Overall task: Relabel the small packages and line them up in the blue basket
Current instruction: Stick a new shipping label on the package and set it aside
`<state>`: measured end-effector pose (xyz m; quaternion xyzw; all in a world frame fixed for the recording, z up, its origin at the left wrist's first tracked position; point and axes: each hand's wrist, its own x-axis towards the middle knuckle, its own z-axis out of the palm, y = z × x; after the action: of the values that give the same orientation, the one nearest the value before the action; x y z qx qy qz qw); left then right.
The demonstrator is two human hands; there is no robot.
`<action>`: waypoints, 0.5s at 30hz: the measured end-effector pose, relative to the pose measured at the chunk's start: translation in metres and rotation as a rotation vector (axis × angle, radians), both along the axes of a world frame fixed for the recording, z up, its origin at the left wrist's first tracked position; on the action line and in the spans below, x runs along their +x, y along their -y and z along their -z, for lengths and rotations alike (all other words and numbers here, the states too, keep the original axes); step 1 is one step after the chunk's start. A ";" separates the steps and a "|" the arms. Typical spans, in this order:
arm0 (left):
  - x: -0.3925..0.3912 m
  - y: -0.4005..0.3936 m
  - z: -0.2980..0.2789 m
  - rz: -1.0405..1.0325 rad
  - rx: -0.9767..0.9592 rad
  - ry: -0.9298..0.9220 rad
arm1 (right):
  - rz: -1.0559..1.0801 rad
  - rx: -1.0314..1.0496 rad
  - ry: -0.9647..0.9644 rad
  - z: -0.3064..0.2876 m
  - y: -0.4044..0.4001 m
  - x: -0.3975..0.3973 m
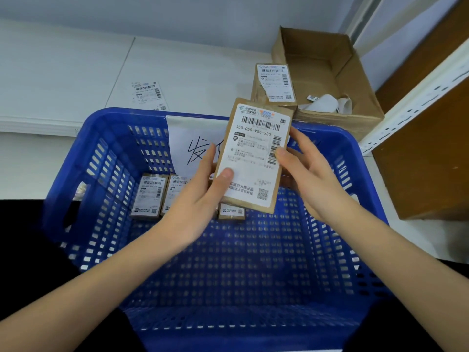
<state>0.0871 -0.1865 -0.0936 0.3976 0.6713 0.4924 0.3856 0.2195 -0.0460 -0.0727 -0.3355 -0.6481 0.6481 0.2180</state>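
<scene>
Package (256, 153): brown, white-labelled, held tilted above the far half of the basket (350, 174). It was gripped by both hands: left hand (200, 196) from the left, thumb pressed on the label; right hand (304, 171) from the right, thumb on the barcode edge, fingers curled behind. Forearms were extended over the basket. Three packages (149, 196) were ranged along its far-left floor. Another package (275, 83) was propped against a carton (327, 72) beyond.

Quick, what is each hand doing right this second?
Left hand: holds the labelled package at its lower left, thumb on the label.
Right hand: grips the same package at its right edge.
</scene>
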 end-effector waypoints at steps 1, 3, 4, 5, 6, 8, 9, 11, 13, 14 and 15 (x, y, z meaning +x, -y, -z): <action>-0.003 -0.001 0.001 0.014 0.045 0.095 | 0.011 -0.004 -0.003 0.000 -0.001 0.000; -0.006 -0.002 0.003 0.043 0.080 0.163 | 0.016 0.028 0.012 0.001 -0.002 -0.001; -0.006 -0.003 0.004 0.052 0.087 0.174 | 0.010 0.051 0.024 0.000 -0.002 -0.001; -0.005 -0.004 0.006 0.059 0.098 0.178 | -0.003 0.069 0.035 0.000 -0.002 -0.001; -0.004 -0.004 0.006 0.048 0.109 0.183 | -0.032 0.083 0.048 -0.001 -0.001 -0.001; -0.001 -0.005 0.006 0.005 0.119 0.201 | -0.132 0.124 0.090 -0.002 -0.001 -0.001; -0.001 -0.005 0.006 -0.011 0.121 0.203 | -0.181 0.145 0.105 -0.001 -0.001 0.000; -0.004 -0.007 0.008 -0.015 0.118 0.200 | -0.261 0.174 0.118 0.002 -0.003 0.001; -0.009 -0.008 0.008 -0.024 0.120 0.220 | -0.324 0.204 0.129 0.004 -0.004 0.001; -0.012 -0.009 0.007 -0.021 0.118 0.225 | -0.335 0.215 0.129 0.005 -0.005 0.002; -0.015 -0.010 0.006 -0.017 0.121 0.223 | -0.331 0.223 0.124 0.005 -0.006 0.001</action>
<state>0.0719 -0.1769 -0.0998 0.3573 0.5967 0.5763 0.4290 0.2208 -0.0403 -0.0777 -0.2377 -0.7742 0.5774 0.1040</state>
